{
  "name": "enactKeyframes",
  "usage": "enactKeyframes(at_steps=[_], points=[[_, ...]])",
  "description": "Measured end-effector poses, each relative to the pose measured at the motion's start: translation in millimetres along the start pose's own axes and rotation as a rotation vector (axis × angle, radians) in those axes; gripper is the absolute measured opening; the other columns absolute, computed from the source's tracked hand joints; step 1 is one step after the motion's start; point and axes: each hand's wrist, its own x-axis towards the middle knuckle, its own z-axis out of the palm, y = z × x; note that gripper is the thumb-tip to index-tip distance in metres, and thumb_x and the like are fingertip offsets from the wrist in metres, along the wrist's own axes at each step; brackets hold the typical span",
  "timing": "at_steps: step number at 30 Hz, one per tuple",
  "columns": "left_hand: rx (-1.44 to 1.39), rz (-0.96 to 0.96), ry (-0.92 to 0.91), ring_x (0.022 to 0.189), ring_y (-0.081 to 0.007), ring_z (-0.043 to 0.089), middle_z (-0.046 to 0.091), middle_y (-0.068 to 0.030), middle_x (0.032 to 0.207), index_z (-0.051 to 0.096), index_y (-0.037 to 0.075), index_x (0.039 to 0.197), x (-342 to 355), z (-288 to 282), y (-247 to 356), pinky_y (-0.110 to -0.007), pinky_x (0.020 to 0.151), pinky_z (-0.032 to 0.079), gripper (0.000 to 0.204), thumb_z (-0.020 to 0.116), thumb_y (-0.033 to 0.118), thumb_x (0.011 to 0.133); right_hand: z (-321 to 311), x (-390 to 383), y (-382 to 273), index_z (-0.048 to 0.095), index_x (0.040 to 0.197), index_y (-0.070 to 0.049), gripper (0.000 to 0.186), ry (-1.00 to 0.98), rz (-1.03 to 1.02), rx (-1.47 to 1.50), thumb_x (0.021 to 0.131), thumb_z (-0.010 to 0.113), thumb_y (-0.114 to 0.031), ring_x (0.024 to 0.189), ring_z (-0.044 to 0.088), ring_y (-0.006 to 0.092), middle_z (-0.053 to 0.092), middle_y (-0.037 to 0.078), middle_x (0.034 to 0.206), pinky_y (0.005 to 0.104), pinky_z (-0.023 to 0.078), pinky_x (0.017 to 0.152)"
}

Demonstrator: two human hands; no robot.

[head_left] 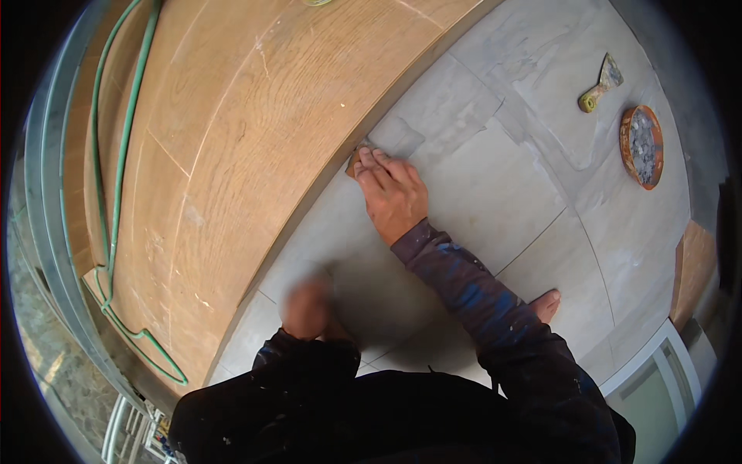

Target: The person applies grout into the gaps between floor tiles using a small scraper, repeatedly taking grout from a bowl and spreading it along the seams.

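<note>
My right hand (396,193) reaches to the seam where grey floor tiles (518,185) meet the raised edge of a wood-look surface (255,155). Its fingers press together over a small brown flat piece (353,164), mostly covered, so its kind is unclear. Wet grey smears (400,137) spread over the tiles just beyond the fingertips. Lower down, my left hand (307,309) is smeared by motion over the tiles near the same edge; its fingers cannot be made out.
A putty knife (601,83) with a yellowish handle lies on the tiles at far right. Near it stands an orange-brown bowl (642,147) of grey paste. A green hose (127,155) runs along the left side. My bare foot (546,305) shows beside my right sleeve.
</note>
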Motion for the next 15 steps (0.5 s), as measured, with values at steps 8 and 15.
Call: enactKeyframes(at_steps=[8, 15], points=[[-0.064, 0.045, 0.129, 0.07, -0.0186, 0.054, 0.056, -0.0074, 0.077, 0.057, 0.0, 0.129, -30.0, -14.3, -51.8, -0.035, 0.068, 0.045, 0.035, 0.048, 0.024, 0.106, -10.1, -28.0, -80.1, 0.067, 0.108, -0.004, 0.018, -0.216, 0.227, 0.253, 0.091, 0.067, -0.011, 0.115, 0.068, 0.0297, 0.074, 0.013, 0.123, 0.0408, 0.052, 0.098], [-0.224, 0.102, 0.166, 0.068, -0.0211, 0.055, 0.059, -0.0108, 0.079, 0.058, 0.0, 0.13, -27.9, -0.8, -72.0, -0.036, 0.064, 0.047, 0.036, 0.051, 0.02, 0.101, -58.8, 25.4, 45.9, 0.06, 0.108, 0.0, 0.018, 0.279, 0.423, 0.124, 0.092, 0.066, 0.008, 0.103, 0.075, 0.0315, 0.077, 0.015, 0.116, 0.0332, 0.057, 0.089]])
